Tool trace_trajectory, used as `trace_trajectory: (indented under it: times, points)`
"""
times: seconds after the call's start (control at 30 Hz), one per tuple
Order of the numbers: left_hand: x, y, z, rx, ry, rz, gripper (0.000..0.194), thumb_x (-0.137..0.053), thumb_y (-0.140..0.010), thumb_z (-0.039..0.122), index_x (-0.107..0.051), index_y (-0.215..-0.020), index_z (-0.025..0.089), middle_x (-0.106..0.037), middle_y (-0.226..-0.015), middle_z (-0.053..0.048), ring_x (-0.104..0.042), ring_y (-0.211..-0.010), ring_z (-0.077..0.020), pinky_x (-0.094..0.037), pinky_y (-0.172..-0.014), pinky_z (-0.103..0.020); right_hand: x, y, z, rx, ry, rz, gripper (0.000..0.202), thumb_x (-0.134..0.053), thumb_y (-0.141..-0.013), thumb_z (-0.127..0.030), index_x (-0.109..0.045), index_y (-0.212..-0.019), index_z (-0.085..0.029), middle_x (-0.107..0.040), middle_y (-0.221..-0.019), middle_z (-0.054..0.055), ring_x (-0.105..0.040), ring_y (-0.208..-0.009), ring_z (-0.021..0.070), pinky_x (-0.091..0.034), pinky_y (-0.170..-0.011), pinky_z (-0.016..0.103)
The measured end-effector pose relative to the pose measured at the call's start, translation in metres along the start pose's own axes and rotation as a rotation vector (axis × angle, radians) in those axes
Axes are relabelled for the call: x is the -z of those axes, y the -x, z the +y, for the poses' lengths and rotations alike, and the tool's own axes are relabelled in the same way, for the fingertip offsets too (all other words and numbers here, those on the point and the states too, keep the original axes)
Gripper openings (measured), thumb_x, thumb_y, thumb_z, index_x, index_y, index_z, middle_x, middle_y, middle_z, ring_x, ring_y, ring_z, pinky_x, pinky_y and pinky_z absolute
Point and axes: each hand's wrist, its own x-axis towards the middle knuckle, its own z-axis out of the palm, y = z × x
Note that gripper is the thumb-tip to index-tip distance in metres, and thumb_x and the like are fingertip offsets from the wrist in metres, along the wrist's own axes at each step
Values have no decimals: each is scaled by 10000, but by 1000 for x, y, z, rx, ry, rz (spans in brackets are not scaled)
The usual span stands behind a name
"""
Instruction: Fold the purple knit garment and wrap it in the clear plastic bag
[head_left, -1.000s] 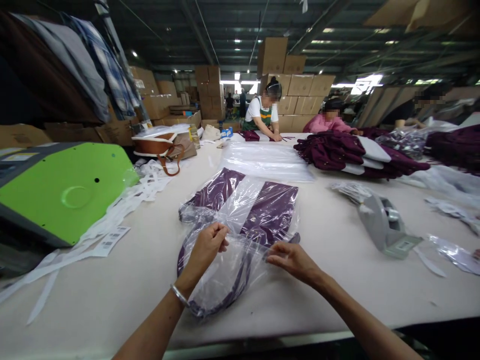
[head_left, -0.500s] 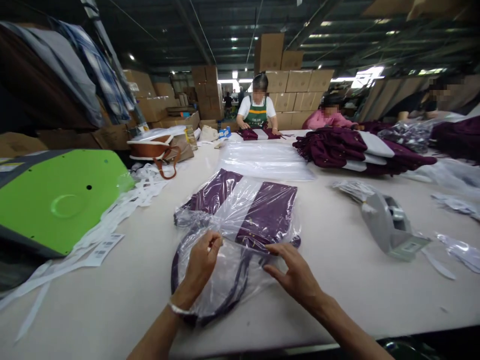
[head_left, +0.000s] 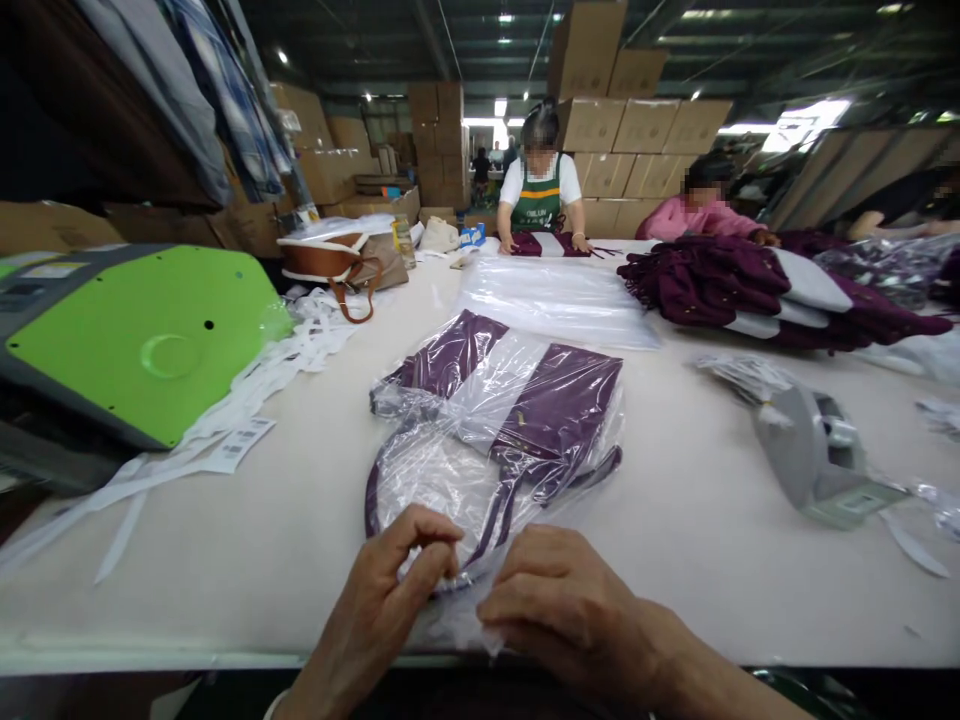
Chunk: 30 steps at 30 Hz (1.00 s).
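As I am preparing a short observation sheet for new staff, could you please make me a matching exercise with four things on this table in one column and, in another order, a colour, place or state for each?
Things
1. Purple bag
2. Machine
3. Tape dispenser
4. Plastic sheets

Descriptions
A. Grey, towards the right of the table
B. Lying flat, just beyond the wrapped item
C. Covered by clear wrap, with its handle loop towards the worker
D. Bright green on its side, at the far left

Right pairs: 1-C, 2-D, 3-A, 4-B
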Motion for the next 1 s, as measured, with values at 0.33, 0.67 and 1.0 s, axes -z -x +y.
trace_trajectory:
  times: [0.33,0.67,1.0]
  points:
    - [-50,-26,-50,-314,-538,-465,687,-519,-634,54,-459,-1306,187,-343,-1561,-124,-222,-1473,-291,-202,-1202,-539,-4,16,-11,2,-5,0,157,-495,-943,-239,-648,-954,-206,-691,-767,56,-581,-701,151,-413,-693,298]
    - [-46,-37,-68,-265,-559,-285,581,-492,-648,-4,-568,-1178,221,-314,-1577,-88,-198,-1478,-271,-218,-1189,-540,-12,35,-11,-45,-103,-41,209,-494,-944,-272,-688,-912,-199,-681,-701,57,-600,-671,142,-420,-639,259]
    - [-2,-34,-69,85,74,-412,485,-297,-976,470,-665,-823,193,-702,-751,-21,-624,-691,-162,-469,-695,-281,11,-54,71,-360,27,316,171,-685,-857,-364,-767,-823,-218,-741,-785,13,-651,-700,137,-452,-690,239]
